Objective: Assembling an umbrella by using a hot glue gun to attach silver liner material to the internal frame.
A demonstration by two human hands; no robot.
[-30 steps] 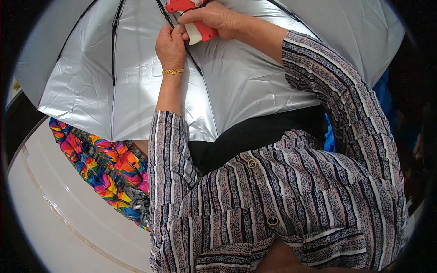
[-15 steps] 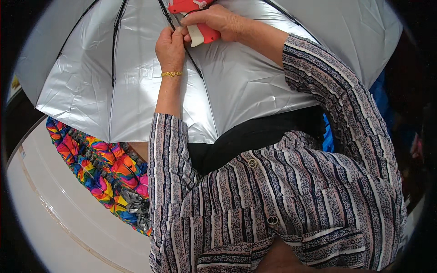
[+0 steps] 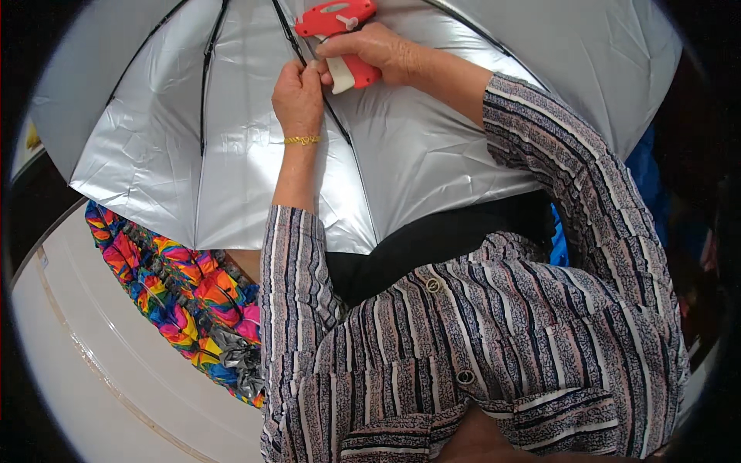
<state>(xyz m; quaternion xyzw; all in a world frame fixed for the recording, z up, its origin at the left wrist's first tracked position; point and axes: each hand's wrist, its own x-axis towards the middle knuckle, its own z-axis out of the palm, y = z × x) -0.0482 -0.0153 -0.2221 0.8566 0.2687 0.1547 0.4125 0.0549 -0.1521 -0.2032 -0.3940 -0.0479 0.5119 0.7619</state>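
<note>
An opened umbrella (image 3: pixel 255 170) with a silver inner side and black ribs lies spread before me. In my right hand (image 3: pixel 378 52) is a red tagging gun (image 3: pixel 333 18) with a white trigger, its nose pointing left over the umbrella. My fingers wrap round its grip. Just left of the gun, my left hand (image 3: pixel 299 96) is closed in a pinch at a black rib (image 3: pixel 333 122). Whether the fingertips hold the rib, the cloth or both is hidden. A gold bracelet circles the left wrist.
Bunched rainbow-coloured cloth (image 3: pixel 181 297) lies at the left below the umbrella's edge, beside a curved white surface (image 3: pixel 100 332). Some blue material (image 3: pixel 647 174) shows at the right. Black cloth (image 3: pixel 455 228) covers my lap.
Both hands, the tagging gun and the umbrella appear slightly lower and further right in the picture, as the whole view shifts. More of the gun's top shows. Both grips stay the same.
</note>
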